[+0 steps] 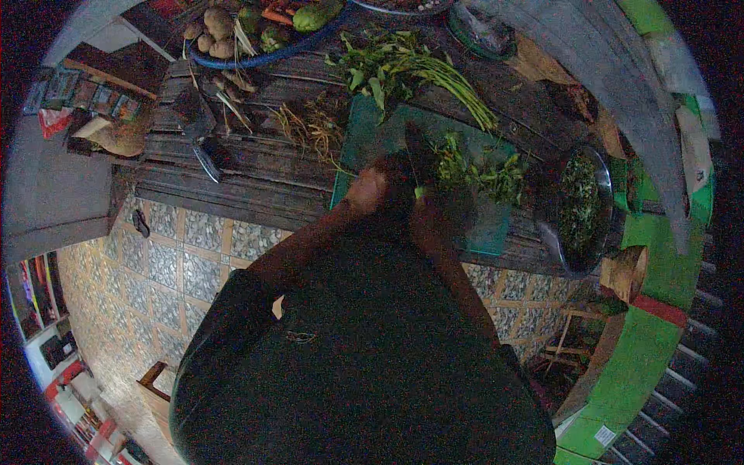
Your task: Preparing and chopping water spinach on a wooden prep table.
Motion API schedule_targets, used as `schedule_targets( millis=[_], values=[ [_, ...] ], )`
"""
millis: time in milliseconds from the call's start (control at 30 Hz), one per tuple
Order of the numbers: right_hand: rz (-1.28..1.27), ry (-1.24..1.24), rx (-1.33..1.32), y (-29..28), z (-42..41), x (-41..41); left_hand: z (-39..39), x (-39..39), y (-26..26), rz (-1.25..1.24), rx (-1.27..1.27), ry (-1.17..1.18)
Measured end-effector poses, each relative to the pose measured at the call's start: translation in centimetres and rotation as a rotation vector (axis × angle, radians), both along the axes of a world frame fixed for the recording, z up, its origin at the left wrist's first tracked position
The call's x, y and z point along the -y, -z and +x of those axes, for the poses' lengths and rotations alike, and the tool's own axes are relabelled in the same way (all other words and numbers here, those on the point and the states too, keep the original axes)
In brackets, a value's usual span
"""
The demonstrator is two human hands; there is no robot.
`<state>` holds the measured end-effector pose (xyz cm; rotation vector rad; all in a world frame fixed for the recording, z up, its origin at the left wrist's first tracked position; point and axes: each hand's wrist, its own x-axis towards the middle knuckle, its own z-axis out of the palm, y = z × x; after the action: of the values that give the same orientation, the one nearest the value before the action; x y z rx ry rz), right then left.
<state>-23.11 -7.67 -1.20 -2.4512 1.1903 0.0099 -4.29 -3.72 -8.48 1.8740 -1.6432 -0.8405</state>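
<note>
Both of my hands meet over a green cutting board (363,131), in deep shadow. My right hand (429,218) is closed around what looks like a knife (411,154), its thin dark blade pointing away from me and a small green part showing at the fist. Close beside the blade is my left hand (372,183); its fingers are too dark to show whether they hold anything. Loose leafy greens (476,171) lie on the board just right of the blade. Beyond them, a bunch of long-stemmed leafy greens (430,67) rests across the board's far edge.
Pale roots (314,125) lie left of the board on the dark wooden table (261,165). A blue-rimmed basin (273,57) of potatoes, carrots and green vegetables stands at the back. At right sits a metal bowl (604,197) holding chopped greens. Another knife (206,160) lies at left.
</note>
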Motion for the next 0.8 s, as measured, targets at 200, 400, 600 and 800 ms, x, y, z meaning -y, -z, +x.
schedule_targets(
  millis=[200, 400, 600, 800],
  values=[
    [-0.829, -0.493, -0.354, 10.9, -7.1, 3.9, -0.7, -0.1, -4.5, 0.036, -0.042, -0.001],
    [0.343, -0.043, -0.604, 0.4, -3.5, 1.2, 0.4, -0.6, -4.9, -0.453, 0.108, 0.094],
    [0.233, 0.034, -0.040, 0.3, -1.4, 0.9, 0.5, -1.1, -4.1, -0.315, 0.087, 0.136],
    [-0.464, -0.236, 0.089, 6.0, -6.2, 2.2, 0.8, -0.7, -5.8, -0.483, 0.050, 0.085]
  ],
)
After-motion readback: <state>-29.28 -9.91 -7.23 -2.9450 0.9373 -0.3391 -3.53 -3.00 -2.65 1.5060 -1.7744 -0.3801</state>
